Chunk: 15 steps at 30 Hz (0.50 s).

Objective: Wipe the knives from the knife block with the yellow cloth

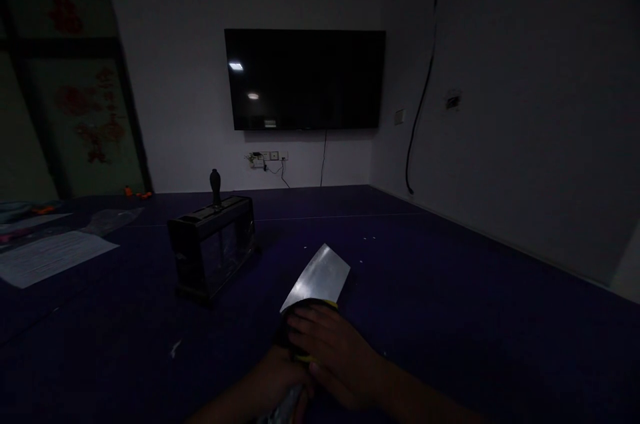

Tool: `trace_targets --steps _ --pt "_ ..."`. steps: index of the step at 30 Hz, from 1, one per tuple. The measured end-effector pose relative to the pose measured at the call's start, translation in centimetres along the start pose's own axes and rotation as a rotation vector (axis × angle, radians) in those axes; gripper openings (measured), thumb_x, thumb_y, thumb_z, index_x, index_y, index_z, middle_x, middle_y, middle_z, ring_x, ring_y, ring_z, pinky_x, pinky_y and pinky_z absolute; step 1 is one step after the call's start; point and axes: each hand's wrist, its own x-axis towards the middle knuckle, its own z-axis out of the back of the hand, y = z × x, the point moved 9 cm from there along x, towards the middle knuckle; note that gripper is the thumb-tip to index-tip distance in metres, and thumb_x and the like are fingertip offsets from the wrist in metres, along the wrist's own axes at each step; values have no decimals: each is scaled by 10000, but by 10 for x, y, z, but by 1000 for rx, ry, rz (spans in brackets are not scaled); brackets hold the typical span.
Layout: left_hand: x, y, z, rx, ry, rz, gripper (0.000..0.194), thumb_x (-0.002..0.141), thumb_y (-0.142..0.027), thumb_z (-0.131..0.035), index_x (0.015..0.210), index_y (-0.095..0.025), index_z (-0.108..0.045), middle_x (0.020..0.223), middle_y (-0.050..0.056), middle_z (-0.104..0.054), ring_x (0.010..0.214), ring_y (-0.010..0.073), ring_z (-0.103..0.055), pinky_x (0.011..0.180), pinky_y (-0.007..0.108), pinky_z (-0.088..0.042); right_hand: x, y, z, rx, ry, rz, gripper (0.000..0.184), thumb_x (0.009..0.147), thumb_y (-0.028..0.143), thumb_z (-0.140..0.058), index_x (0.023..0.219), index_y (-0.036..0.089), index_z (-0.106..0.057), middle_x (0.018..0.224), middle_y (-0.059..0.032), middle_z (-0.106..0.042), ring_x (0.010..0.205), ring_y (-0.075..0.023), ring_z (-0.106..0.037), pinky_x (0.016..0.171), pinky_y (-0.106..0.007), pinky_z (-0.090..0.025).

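Silver, broad flat metal blade (320, 277): just beyond both hands, long axis slanting away-right | right grip (336, 347) nearer, fingers closed over black-and-yellow item (287, 326) | left grip (285, 371) curled below, hold unclear

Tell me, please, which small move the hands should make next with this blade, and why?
I would probably slide the right hand with the dark, yellow-edged pad slowly forward along the blade: the pad sits at its near end, while the far part is bare. The left hand is close behind, though its hold is too dark to tell.
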Motion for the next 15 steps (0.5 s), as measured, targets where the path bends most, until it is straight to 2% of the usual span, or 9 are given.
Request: trace_targets --steps 4,7,10,12,15 --pt "-4 1 4 -28 -82 -7 40 516 -184 -537 518 -145 -529 486 -15 -525 472 111 -466 487 230 -329 1 1 1 2 23 -9 444 917 318 -303 1328 153 -339 1417 -60 -315 1319 -188 -197 1074 -411 -198" --pt "-7 5 -1 -5 -45 7 121 561 -224 -519 471 -144 -525 412 -10 -492 420 108 -446 452 228 -318 2 3 2 -5 36 -18 445 915 318 -308 1334 171 -329 1424 -47 -302 1317 -182 -200 1071 -398 -199" --pt "-7 5 -5 4 -18 20 101 566 -208 -494 500 -144 -534 405 -15 -496 391 103 -441 431 220 -315 2 4 1 -24 41 -28 450 911 308 -312 1340 172 -321 1432 -47 -284 1320 -180 -189 1074 -384 -186" --pt "-8 1 -6 -20 -29 6 69 544 -182 -492 548 -139 -545 437 -18 -517 391 102 -450 432 220 -327 2 3 0 -35 43 -45 457 911 306 -313 1347 173 -311 1441 -43 -262 1325 -179 -171 1079 -381 -171" --pt "-10 -11 -4 -91 -79 -72 246 505 -121 -510 741 -129 -578 565 -23 -575 486 107 -510 501 224 -378 3 -2 -2 -47 40 -73 470 912 314 -314 1359 173 -290 1452 -41 -229 1329 -185 -156 1084 -392 -153"
